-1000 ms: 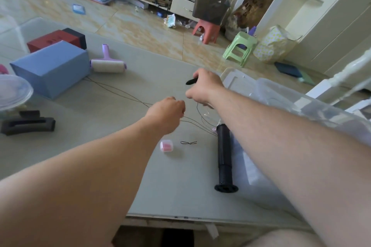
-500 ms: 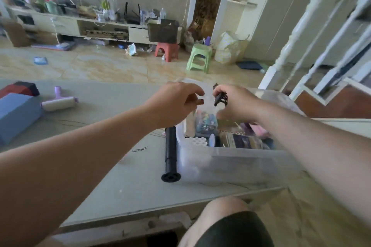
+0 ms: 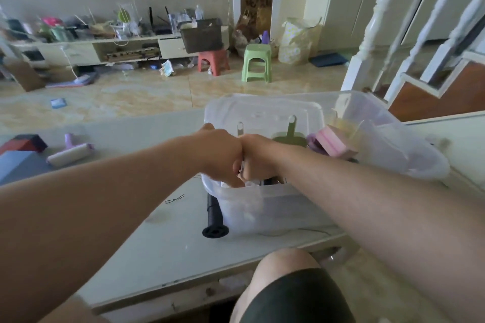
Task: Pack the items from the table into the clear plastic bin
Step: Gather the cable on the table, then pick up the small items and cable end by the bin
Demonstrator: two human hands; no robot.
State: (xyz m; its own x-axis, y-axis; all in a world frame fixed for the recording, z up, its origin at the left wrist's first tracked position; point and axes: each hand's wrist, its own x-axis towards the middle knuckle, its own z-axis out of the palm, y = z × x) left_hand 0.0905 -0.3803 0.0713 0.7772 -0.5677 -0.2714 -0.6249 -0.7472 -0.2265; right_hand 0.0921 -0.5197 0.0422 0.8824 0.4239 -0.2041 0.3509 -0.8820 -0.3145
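No words or numbers can be read anywhere. The boxes far off to the side of the left hand (image 3: 223, 156) look plain.

1. Two bare hands: the left hand (image 3: 223, 157) and the right hand (image 3: 258, 158).
2. One clear plastic bin (image 3: 301, 207).
3. One black plastic spool (image 3: 214, 217) on the table.
4. One lint roller with a purple handle (image 3: 70, 152).
5. One blue box (image 3: 18, 168).
6. One red and black box (image 3: 23, 142).
7. Two plastic stools on the floor: one red stool (image 3: 212, 61), one green stool (image 3: 257, 61).
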